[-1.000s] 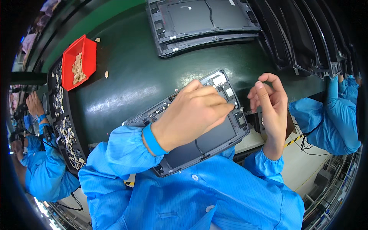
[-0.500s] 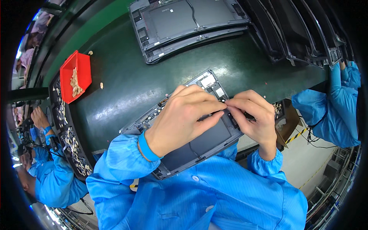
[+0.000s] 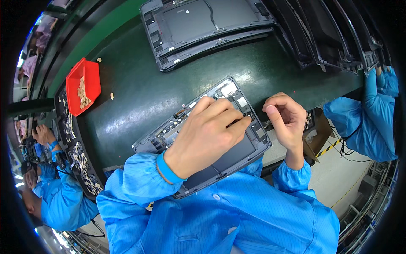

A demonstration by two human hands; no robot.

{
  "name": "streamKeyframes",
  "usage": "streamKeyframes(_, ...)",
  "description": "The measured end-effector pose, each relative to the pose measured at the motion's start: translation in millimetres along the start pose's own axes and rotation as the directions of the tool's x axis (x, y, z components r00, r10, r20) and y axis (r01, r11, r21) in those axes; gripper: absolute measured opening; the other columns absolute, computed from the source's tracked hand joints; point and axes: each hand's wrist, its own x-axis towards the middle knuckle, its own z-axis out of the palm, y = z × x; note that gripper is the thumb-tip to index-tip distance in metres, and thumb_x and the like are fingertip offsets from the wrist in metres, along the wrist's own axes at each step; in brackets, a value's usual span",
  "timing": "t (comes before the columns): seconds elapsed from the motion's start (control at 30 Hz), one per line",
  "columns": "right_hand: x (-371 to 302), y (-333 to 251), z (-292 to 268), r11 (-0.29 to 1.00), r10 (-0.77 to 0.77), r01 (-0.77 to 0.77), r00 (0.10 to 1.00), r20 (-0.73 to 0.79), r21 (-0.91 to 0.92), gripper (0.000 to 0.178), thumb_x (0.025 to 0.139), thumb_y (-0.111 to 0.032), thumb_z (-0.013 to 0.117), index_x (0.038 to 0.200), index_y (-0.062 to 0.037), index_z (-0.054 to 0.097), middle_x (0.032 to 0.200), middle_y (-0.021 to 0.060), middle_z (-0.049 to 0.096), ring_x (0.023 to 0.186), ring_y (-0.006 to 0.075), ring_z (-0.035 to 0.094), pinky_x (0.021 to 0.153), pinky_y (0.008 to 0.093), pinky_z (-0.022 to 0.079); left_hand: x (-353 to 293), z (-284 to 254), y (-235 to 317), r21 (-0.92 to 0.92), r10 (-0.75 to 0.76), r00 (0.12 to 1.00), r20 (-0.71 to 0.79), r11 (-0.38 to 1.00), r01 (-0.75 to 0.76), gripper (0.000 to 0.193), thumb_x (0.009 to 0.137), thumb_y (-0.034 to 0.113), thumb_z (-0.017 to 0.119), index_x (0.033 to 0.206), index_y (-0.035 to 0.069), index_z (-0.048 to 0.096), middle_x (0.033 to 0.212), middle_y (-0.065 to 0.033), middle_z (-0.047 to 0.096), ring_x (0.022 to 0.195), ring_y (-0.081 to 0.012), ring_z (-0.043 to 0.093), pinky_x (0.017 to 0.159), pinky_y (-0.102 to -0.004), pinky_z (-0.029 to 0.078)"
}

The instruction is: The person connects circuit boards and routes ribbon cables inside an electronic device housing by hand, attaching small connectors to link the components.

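Note:
An opened dark grey tablet housing lies tilted at the near edge of the table, its circuit parts exposed along the far side. Over its middle is my left hand, with bent fingers pressed together and their tips down at small parts near the right end. Whatever those fingertips may hold is hidden. My right hand is raised just off the housing's right end. Its thumb and curled fingers come together, and anything between them is too small to make out.
Two similar housings are stacked at the back, with dark casings standing at the far right. A red bin of small tan pieces stands left, beside a black tray of small parts. Co-workers in blue sit left and right.
My right hand has drawn away to the right from my left fingertips, its fingers curling. My left fingers have bent further down onto the housing.

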Motion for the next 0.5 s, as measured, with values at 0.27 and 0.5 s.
streamKeyframes(0.27,0.6,0.1,0.6,1.000,0.010,-0.010,1.000,-0.010,0.020,0.005,0.093,0.001,0.072,0.096,0.0037,0.070,0.089,0.0060,0.068,0.079,0.0081,0.059,0.069,0.0225,0.046,0.1,5.3,-2.0,0.075,0.011,0.999,-0.045,0.997,-0.008,0.023,0.076,0.015,0.081,0.099,0.011,0.078,0.099,0.0004,0.071,0.094,-0.0188,0.064,0.080,-0.0326,0.045)
streamKeyframes(0.5,1.2,-1.2,1.4,0.999,0.037,-0.037,0.999,-0.003,0.024,0.004,0.093,0.002,0.072,0.096,0.0034,0.070,0.089,0.0049,0.068,0.078,0.0067,0.059,0.069,0.0216,0.045,2.6,9.6,2.1,0.010,-0.022,0.994,-0.111,1.000,0.023,0.021,0.076,0.012,0.081,0.096,0.010,0.079,0.103,-0.0031,0.069,0.099,-0.0213,0.065,0.081,-0.0350,0.047)
